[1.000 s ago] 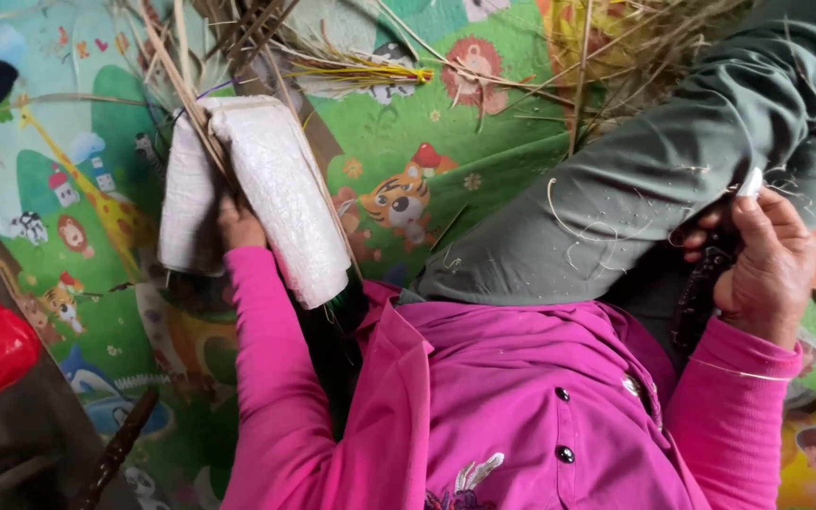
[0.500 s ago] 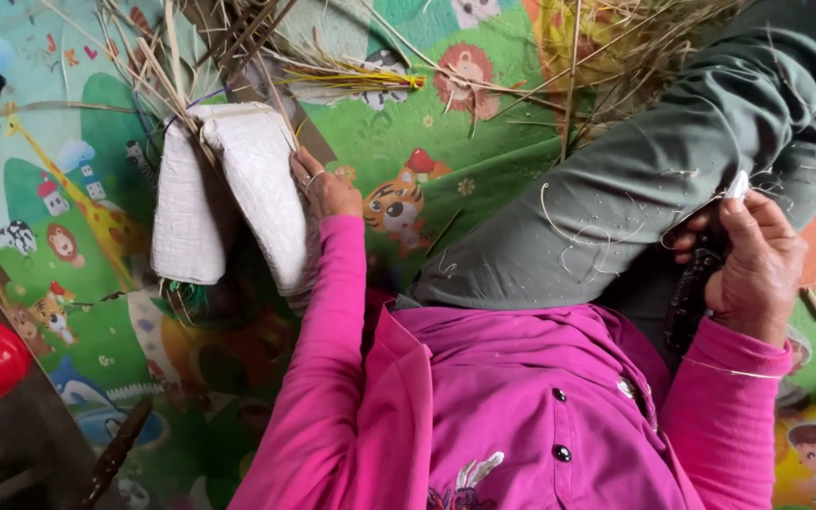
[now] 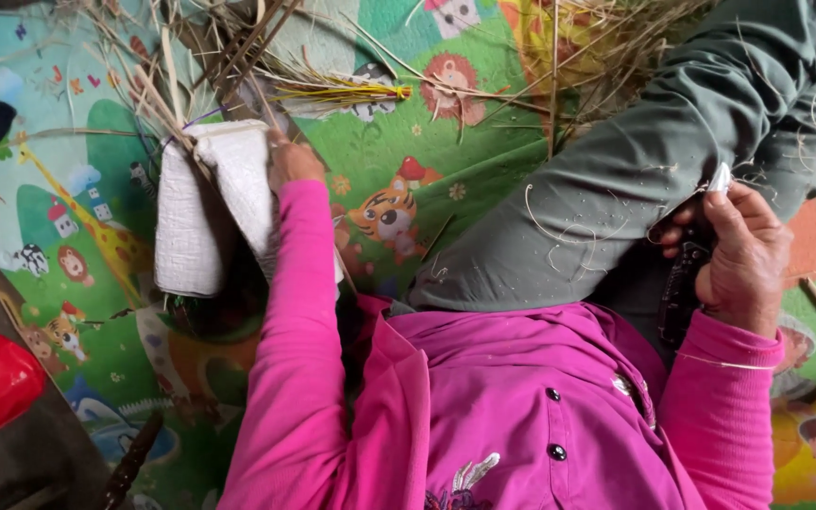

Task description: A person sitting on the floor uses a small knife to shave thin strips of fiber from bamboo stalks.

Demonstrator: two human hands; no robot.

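Left hand (image 3: 293,161) has moved up from under the white sack (image 3: 208,203) to its top edge, w/ fingers closed on the sack near the straw (image 3: 332,93). So the sack is now pulled flatter on the mat (image 3: 399,198). Right hand (image 3: 739,255) stays at the knee, fingers holding a dark knife (image 3: 680,293), white bit at the tip

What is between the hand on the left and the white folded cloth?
Nothing visible. The left hand is already touching the white folded cloth at its top edge, beside some dry straw. The right hand grips a dark handle.
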